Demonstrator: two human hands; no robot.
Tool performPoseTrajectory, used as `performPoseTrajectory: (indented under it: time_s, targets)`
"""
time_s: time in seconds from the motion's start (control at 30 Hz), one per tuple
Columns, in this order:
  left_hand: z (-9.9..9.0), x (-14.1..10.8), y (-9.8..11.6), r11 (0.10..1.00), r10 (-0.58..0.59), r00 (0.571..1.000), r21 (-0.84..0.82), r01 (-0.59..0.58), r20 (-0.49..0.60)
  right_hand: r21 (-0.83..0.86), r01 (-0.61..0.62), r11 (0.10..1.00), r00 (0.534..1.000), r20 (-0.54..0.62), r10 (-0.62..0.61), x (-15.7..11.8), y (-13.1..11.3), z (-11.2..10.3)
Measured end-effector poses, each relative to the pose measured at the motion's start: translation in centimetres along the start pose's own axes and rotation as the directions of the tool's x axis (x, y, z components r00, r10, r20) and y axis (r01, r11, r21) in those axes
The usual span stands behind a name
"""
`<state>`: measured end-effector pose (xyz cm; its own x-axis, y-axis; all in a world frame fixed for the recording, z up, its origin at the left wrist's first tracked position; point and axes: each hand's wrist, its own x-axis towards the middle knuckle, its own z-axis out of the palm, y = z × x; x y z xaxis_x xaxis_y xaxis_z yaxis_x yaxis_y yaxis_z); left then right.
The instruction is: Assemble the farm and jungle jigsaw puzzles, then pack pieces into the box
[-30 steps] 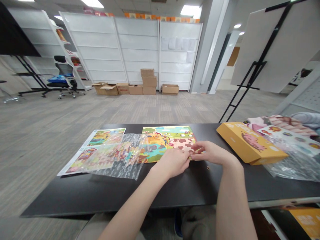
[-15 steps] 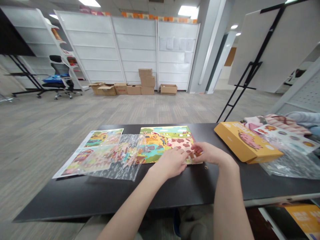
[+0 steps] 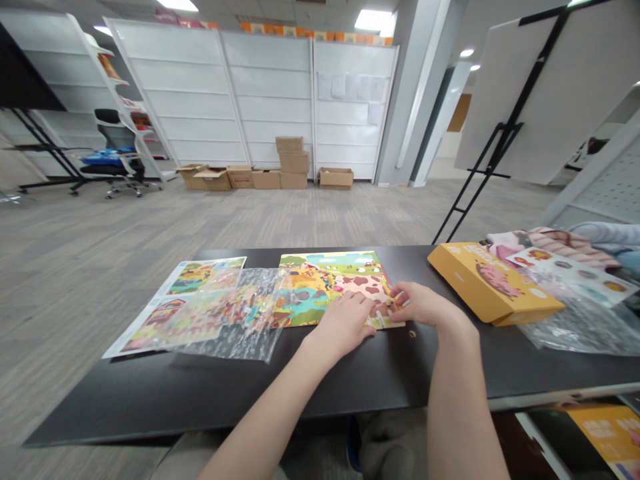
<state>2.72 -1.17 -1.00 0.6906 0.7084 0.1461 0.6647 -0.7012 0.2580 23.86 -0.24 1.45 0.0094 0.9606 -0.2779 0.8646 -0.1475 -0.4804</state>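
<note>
In the head view, a farm-scene picture puzzle [image 3: 330,283] lies flat on the black table [image 3: 150,407], at about twelve o'clock from the wearer. The left hand [image 3: 343,325] rests palm down on its lower edge, fingers close together. The right hand [image 3: 417,305] sits at about two o'clock from the left hand, at the puzzle's lower right corner, with its fingers curled among the cow-patterned pieces. From here I can't tell whether they pinch a piece.

That corner looks like the weak spot. If those fingers pry upward, neighbouring pieces could lift or scatter, and hard pressure from the left hand could shove the whole puzzle out of line. At nine o'clock, a clear plastic bag [image 3: 235,333] overlaps the puzzle's left edge and covers much of a printed sheet [image 3: 200,283], so a careless sweep could catch the film and drag pieces with it. At two o'clock, a yellow box [image 3: 493,283] sits close enough for a swinging right forearm to knock it. A small round mark [image 3: 412,333] lies just below the right hand. If it is a loose bit, it could get lost.
</note>
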Motion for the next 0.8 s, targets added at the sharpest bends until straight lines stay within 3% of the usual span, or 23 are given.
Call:
performPoseTrajectory:
  time_s: [0.37, 0.6, 0.8]
  targets:
    - [-0.2, -0.2, -1.2, 0.996, 0.053, 0.998, -0.072, -0.055, -0.025, -0.015, 0.003, 1.000, 1.000, 0.018, -0.003, 0.2, 0.2, 0.3]
    - [-0.8, -0.5, -1.2, 0.997, 0.071, 0.997, 0.012, -0.071, -0.025, 0.011, 0.013, 1.000, 0.999, 0.037, -0.013, 0.4, 0.0, 0.4]
    - [-1.2, -0.6, -1.5, 0.997, 0.038, 0.999, -0.060, -0.039, -0.013, 0.021, 0.026, 0.999, 0.998, 0.053, -0.027, 0.6, 0.2, 0.7]
